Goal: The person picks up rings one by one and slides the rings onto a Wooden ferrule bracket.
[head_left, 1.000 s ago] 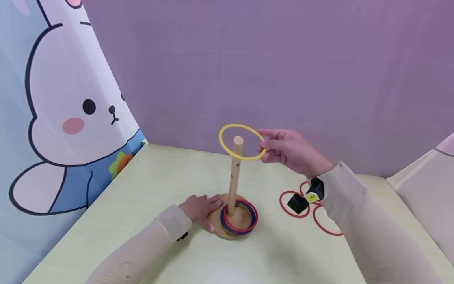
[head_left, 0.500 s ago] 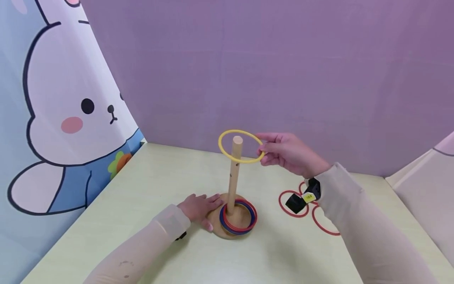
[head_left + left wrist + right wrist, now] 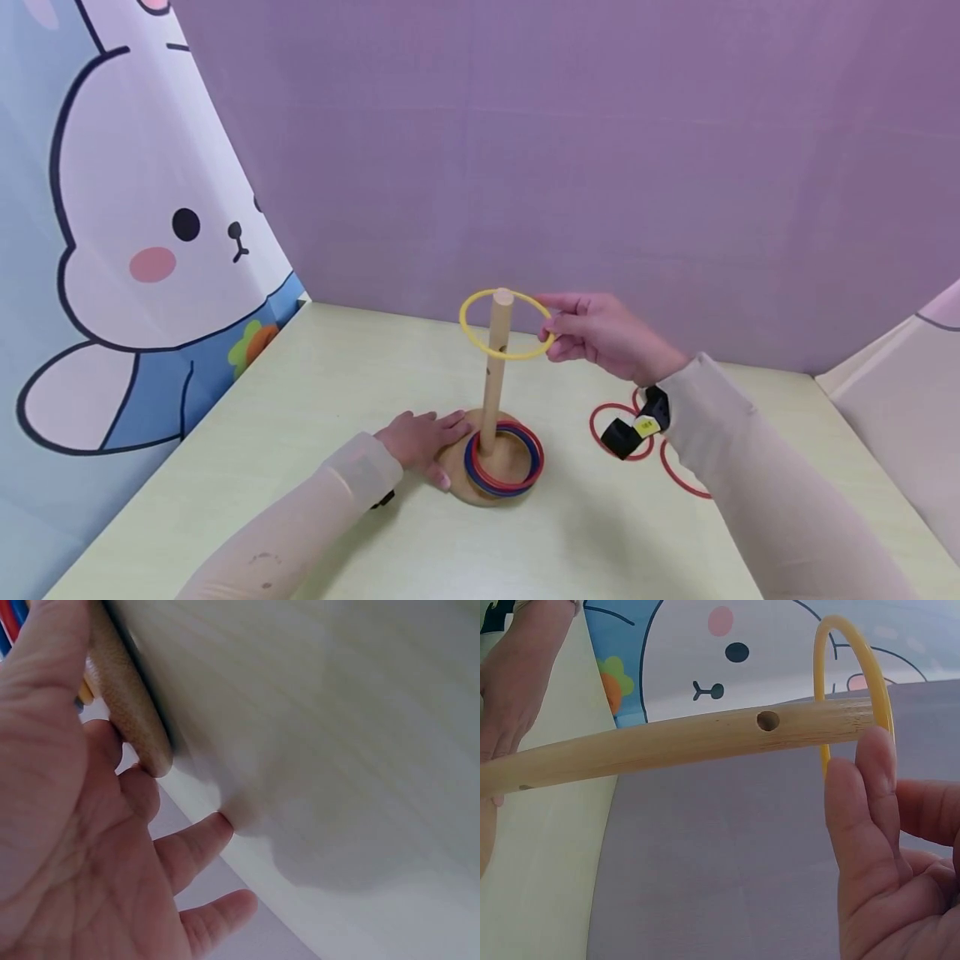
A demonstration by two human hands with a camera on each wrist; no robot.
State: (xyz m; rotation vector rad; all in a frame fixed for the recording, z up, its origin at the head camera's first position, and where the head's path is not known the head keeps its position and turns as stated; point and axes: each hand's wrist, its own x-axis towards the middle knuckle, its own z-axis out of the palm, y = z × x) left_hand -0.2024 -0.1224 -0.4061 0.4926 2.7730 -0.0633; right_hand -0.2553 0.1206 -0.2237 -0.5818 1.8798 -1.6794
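Observation:
My right hand [image 3: 600,333] pinches the right side of a yellow ring [image 3: 471,333] in the head view. That ring circles the upper end of an upright wooden peg [image 3: 495,379]; the right wrist view shows the yellow ring [image 3: 883,690] around the peg [image 3: 682,742] near its tip. At the foot of the peg, red and blue rings [image 3: 537,454] lie stacked on the round wooden base [image 3: 457,467]. My left hand [image 3: 420,442] rests with spread fingers on the left edge of this base. In the left wrist view the hand [image 3: 97,825] touches the base's rim [image 3: 131,697].
Several red rings [image 3: 600,437] lie on the pale table [image 3: 360,367] to the right, partly hidden by my right wrist and its black device [image 3: 622,437]. A purple cloth [image 3: 525,167] hangs behind the table, and a cartoon-printed cloth [image 3: 120,208] hangs at the left.
My right hand has moved down and slightly left with the yellow ring, which has come from about the level of the peg's top to around its upper end. My left hand has stayed on the base.

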